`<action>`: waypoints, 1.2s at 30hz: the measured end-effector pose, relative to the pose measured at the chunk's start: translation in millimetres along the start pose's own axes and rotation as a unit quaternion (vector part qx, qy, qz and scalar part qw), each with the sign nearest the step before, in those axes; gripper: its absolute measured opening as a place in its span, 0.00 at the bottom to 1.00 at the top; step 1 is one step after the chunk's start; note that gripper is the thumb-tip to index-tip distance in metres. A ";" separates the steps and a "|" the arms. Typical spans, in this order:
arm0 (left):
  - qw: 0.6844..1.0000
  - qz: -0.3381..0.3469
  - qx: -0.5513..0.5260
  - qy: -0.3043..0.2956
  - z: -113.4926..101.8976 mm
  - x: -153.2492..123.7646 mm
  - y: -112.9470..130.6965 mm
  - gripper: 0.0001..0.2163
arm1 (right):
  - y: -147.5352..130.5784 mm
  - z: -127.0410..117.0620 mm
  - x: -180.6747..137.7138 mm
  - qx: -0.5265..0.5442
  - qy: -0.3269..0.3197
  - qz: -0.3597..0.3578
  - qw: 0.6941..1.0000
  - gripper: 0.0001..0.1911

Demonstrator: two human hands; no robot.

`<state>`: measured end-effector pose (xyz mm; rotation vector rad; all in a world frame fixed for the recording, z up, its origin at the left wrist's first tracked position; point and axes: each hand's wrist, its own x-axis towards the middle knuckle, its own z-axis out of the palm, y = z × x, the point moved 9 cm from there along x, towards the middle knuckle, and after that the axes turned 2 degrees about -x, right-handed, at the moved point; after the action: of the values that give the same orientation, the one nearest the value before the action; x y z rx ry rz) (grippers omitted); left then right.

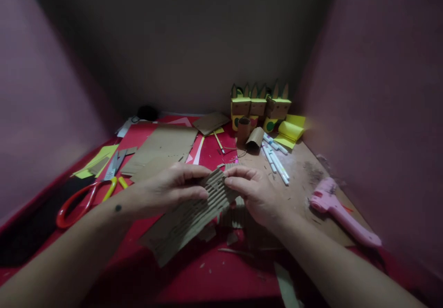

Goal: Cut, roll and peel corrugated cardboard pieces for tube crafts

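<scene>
A strip of corrugated cardboard (188,218), its ridges bared on the upper face, is held tilted above the red table. My left hand (183,183) pinches its upper left edge, thumb on top and fingers beneath. At the strip's upper right corner, the thumb and fingertips of my right hand (251,188) are closed on the edge. Below my right hand lies another ridged cardboard piece (232,215), partly covered. Torn cardboard scraps (231,238) are scattered on the table under the strip.
Red-handled scissors (78,208) lie left, near cardboard sheets (169,144). Behind are a pencil (219,142), cardboard tubes (255,138), white markers (276,160), yellow paper (290,130) and boxy cardboard figures (259,107). A pink glue gun (342,213) rests right on a cardboard mat (301,197). Walls stand close on both sides.
</scene>
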<state>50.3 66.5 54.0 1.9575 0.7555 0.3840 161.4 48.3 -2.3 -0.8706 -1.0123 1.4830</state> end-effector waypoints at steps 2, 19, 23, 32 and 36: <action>0.995 0.031 0.093 0.013 -4.7 -0.8 2.5 0.12 | -0.2 1.6 -0.1 -0.005 -0.003 0.003 1.000 0.03; 0.784 0.224 0.511 0.274 41.5 -13.4 56.8 0.11 | -22.4 -1.9 -19.9 -0.191 0.133 -0.192 0.953 0.09; 0.729 0.229 0.589 0.265 51.1 -12.2 63.2 0.13 | -29.9 0.0 -22.8 -0.218 0.145 -0.224 0.939 0.10; 0.807 0.226 0.459 0.295 28.5 -8.4 48.4 0.11 | -11.9 -2.3 -14.0 -0.110 0.120 -0.110 0.980 0.05; 0.844 0.213 0.392 0.300 22.4 -8.9 43.2 0.09 | -2.2 -0.5 -11.9 -0.029 0.109 -0.063 0.992 0.05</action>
<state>70.9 30.8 81.4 2.8430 0.9550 1.1406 164.4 36.7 -0.5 -0.9704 -0.9340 1.2293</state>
